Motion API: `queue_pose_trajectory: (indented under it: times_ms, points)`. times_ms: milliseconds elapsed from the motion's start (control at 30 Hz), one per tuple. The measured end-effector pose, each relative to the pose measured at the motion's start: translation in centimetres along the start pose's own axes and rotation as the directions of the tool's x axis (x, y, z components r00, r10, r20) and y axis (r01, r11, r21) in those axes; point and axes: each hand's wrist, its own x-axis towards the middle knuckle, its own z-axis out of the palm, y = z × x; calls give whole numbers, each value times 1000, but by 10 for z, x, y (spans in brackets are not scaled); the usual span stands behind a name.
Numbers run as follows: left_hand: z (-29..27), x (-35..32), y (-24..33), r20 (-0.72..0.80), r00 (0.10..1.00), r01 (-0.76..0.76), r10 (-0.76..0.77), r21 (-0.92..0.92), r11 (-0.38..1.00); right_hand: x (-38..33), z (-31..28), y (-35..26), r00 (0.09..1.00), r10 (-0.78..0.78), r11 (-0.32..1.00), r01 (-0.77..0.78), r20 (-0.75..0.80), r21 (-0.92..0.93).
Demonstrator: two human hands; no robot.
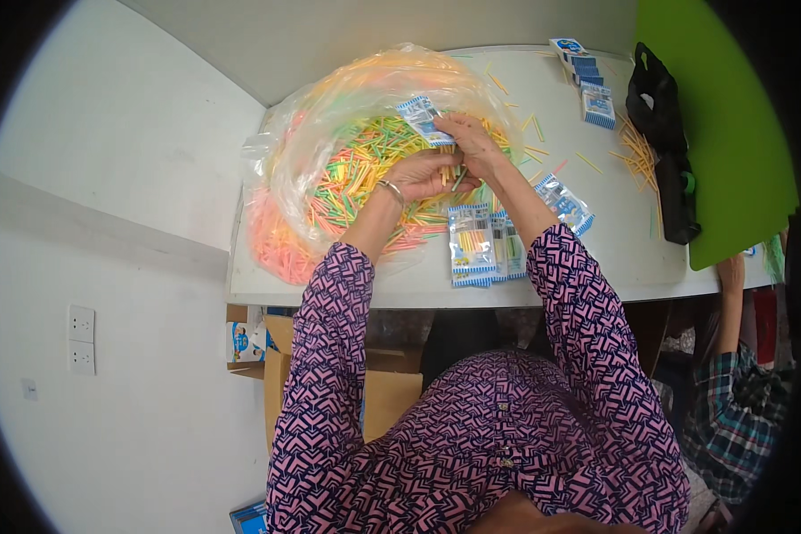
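Two hands' fingers [461, 160] seemingly pinch sticks [449, 174].

Seen from above at a table [596, 258] set against a wall [107, 178]: a big open plastic bag [329, 116] at the left end, heaped inside with thin sticks [365, 169]. Over the bag's right edge, both hands together — left hand [423, 173] just left of right hand [467, 138], a small packet [423, 117] at the fingertips. Nearer the front edge, filled packets [481, 245] side by side. Far right rear, a stack of packets [587, 84]; loose sticks [636, 151] beside a dark bag [663, 116]. Under the table, left, a cardboard box [280, 356].
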Motion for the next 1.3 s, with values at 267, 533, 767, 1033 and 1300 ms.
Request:
queue_pose_trajectory:
  times_ms: [267, 533, 767, 1033, 1300]
  points:
    - [-1, -1, 4, -186, 902, -246, 390, 521, 817, -26, -44, -36, 967, -250, 926, 224, -49, -305]
    - [57, -14, 11, -122, 849, -426, 514, 417, 803, -108, -64, -44, 1000, 15, 946, -21, -22, -322]
    - [102, -10, -6, 22, 771, -585, 636, 419, 695, -129, -68, -41, 1000, 18, 960, -16, 4, -279]
    - [119, -4, -24, 1, 744, -557, 668, 553, 620, -141, -70, -36, 999, -36, 970, 31, -14, -242]
    - [114, -10, -43, 44, 733, -518, 679, 683, 515, -149, -68, -35, 993, -112, 960, 98, -38, -264]
